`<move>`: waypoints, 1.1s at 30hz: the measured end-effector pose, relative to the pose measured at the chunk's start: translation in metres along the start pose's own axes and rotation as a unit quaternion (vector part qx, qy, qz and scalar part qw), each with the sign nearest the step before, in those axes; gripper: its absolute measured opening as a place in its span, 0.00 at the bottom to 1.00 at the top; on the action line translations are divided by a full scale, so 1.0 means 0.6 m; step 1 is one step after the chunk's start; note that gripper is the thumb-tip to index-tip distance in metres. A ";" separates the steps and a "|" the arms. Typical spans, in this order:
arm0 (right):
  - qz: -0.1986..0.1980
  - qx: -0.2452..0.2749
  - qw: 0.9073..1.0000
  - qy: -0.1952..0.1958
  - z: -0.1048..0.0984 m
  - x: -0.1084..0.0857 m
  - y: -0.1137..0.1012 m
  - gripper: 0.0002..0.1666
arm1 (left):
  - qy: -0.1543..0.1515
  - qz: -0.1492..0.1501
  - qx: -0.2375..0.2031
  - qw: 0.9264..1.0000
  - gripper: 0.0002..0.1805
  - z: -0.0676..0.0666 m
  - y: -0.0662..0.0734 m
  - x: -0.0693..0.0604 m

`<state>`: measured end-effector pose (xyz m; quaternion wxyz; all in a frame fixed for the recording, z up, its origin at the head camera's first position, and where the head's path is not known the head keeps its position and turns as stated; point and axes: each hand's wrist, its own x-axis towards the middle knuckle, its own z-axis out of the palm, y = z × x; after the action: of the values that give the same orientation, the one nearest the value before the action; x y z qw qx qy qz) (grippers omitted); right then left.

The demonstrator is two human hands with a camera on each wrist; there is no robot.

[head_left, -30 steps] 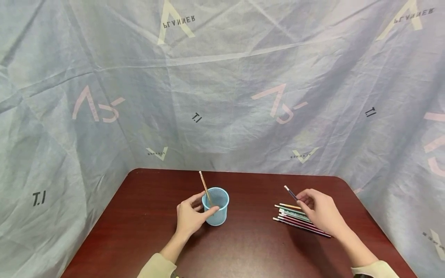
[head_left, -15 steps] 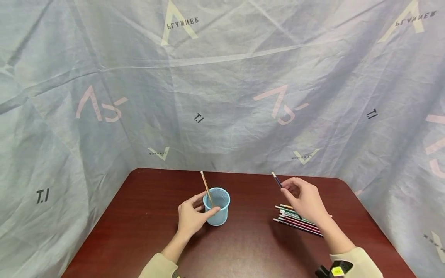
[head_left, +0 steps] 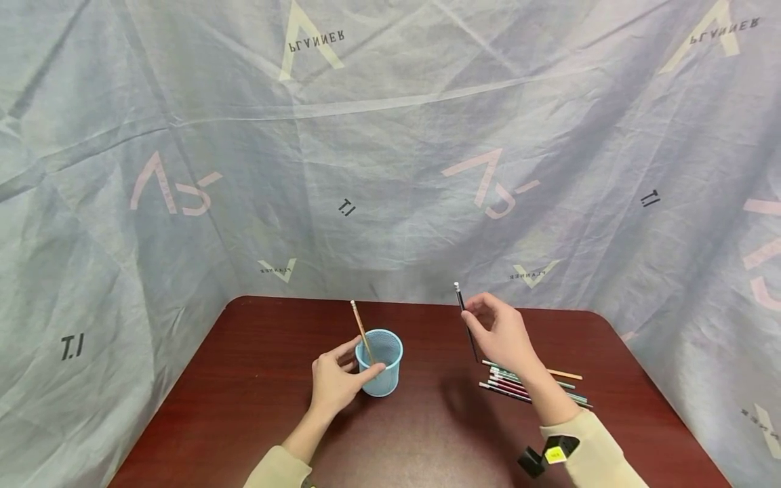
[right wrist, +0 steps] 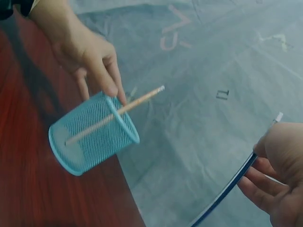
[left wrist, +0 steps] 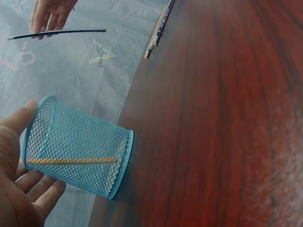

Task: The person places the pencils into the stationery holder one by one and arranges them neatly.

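A light-blue mesh pencil cup stands upright on the table. My left hand grips it near the rim, thumb on the near side and fingers on the left. One orange-brown pencil leans inside the cup, its eraser end up; the left wrist view shows the pencil through the mesh. To the right, my right hand pinches a dark pencil in the air, eraser end up and slightly tilted. The right wrist view shows this dark pencil between thumb and fingers.
Several pencils lie in a loose bundle beneath my right forearm, one yellow pencil along its far side. The reddish-brown table ends at a hanging grey cloth behind and at the sides.
My right hand has lifted the dark pencil off the bundle and carried it up and left toward the cup. The pencil has turned more upright. My left hand and the cup stay put.
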<state>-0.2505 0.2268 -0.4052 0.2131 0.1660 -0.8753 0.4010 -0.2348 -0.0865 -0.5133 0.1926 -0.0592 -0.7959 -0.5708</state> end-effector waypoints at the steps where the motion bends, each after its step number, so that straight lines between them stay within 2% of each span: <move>1: 0.000 0.010 1.000 0.000 0.004 0.003 -0.005 0.04 | 0.000 -0.001 -0.001 1.000 0.39 0.000 0.000 0.000; 8: 0.001 0.073 0.997 0.013 0.026 0.025 -0.036 0.04 | -0.003 -0.003 -0.001 1.000 0.39 0.001 -0.001 0.001; 13: -0.005 0.130 0.991 0.018 0.047 0.037 -0.052 0.04 | -0.001 -0.011 -0.005 1.000 0.39 0.001 -0.001 0.000; 20: 0.003 0.181 0.983 0.018 0.081 0.052 -0.071 0.04 | 0.002 -0.009 -0.011 1.000 0.39 0.000 0.002 0.000; 25: -0.005 0.190 0.982 -0.001 0.104 0.056 -0.083 0.04 | 0.001 -0.012 -0.010 1.000 0.39 0.001 0.003 0.000; 33: -0.025 0.170 0.985 -0.018 0.140 0.058 -0.092 0.04 | 0.000 -0.017 -0.013 1.000 0.37 0.000 0.005 0.001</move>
<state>-0.2748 0.1232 -0.4022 0.1755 0.2286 -0.7941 0.5352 -0.2342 -0.0852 -0.5103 0.1824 -0.0482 -0.7894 -0.5841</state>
